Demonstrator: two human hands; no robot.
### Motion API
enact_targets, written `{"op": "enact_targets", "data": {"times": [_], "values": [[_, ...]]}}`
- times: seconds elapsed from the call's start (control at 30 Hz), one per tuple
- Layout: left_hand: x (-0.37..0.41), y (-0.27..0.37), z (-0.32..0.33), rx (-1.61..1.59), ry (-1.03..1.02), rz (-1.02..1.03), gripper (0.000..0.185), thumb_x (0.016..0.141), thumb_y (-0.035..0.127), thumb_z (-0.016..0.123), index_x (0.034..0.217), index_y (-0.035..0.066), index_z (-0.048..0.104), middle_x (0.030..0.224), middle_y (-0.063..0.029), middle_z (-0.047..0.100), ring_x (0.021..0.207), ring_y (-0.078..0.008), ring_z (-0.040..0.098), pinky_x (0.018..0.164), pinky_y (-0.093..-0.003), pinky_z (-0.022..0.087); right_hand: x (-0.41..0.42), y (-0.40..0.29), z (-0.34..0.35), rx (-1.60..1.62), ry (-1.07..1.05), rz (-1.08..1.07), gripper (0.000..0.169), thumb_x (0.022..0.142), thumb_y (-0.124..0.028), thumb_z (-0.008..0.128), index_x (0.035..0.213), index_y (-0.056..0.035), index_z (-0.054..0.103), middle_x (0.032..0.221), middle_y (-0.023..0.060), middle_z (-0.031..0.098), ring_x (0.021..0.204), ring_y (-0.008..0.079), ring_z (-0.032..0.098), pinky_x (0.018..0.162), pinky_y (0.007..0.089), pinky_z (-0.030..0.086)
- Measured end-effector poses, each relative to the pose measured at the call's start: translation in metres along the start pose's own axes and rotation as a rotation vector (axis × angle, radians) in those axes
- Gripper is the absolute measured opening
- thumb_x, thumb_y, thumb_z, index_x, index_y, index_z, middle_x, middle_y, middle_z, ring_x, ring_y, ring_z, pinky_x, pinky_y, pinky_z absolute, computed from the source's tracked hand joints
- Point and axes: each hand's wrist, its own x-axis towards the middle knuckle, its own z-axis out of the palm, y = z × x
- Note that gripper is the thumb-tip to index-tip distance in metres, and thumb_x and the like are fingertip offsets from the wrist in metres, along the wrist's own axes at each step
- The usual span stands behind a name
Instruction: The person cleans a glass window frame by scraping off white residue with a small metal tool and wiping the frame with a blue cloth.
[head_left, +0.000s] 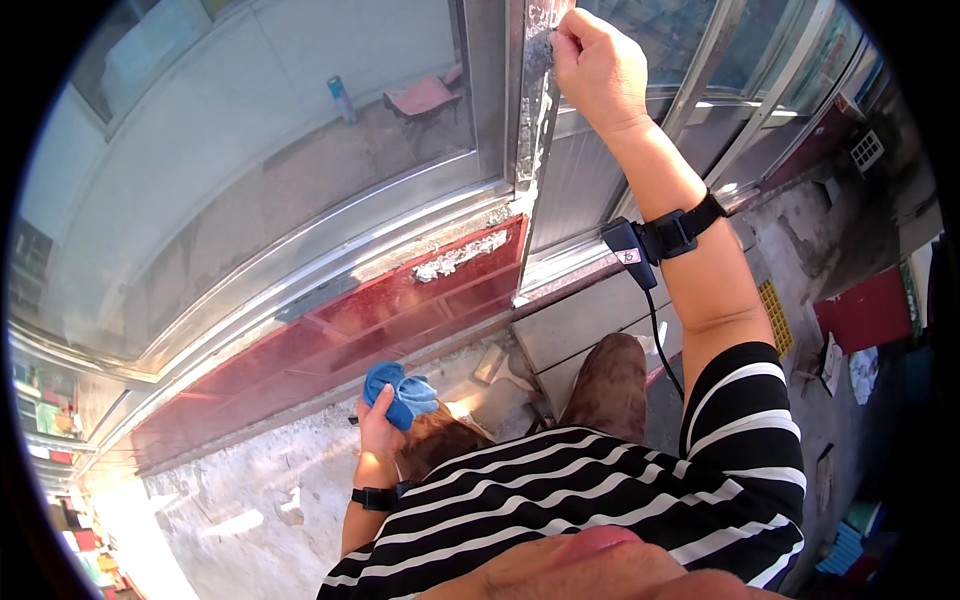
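My left hand (381, 427) is low in front of my body, closed around a bunched blue cloth (397, 394). Raised at the top of the view, my right hand (600, 64) is curled against a narrow metal post (536, 97) with patchy white and grey residue. Whether its fingers pinch something small at the post cannot be told. Left of the post stands a large glass pane (262, 142) in a metal frame, and a red tiled sill wall (420, 300) runs below it. A strapped black device (630, 244) with a cable sits on my right forearm.
More framed glass panels (682, 45) stand to the right of the post. A pale stone step (592, 307) lies below them, near my legs. On the ground are a paintbrush-like object (499, 367) by the wall, a yellow grate (775, 319) and a dark red board (866, 309) at the right.
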Motion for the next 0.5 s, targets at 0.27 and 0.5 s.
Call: {"op": "enact_targets", "data": {"times": [0.27,0.5], "values": [[-0.002,0.002,-0.005,0.008,0.017,-0.022,0.028,0.09,0.008,0.059,0.117,-0.003,0.059,0.108,-0.0163,0.067,0.097,-0.0285,0.067,0.088,-0.0436,0.054,0.028,-0.004,-0.002,-0.003,0.019,0.036,0.011,0.082,-0.013,0.061,0.078,-0.0032,0.057,0.073,0.0213,0.059,0.072,0.0429,0.06,0.062,0.0458,0.048],[-0.004,0.0,-0.008,-0.006,-0.001,-0.026,0.027,0.091,0.006,0.059,0.117,-0.002,0.059,0.109,-0.0147,0.066,0.098,-0.0284,0.066,0.088,-0.0431,0.054,0.022,0.017,-0.003,-0.112,-0.123,-0.061,0.015,0.083,-0.019,0.067,0.079,-0.0075,0.06,0.064,0.0106,0.059,0.062,0.0332,0.059,0.059,0.0379,0.048]]}}
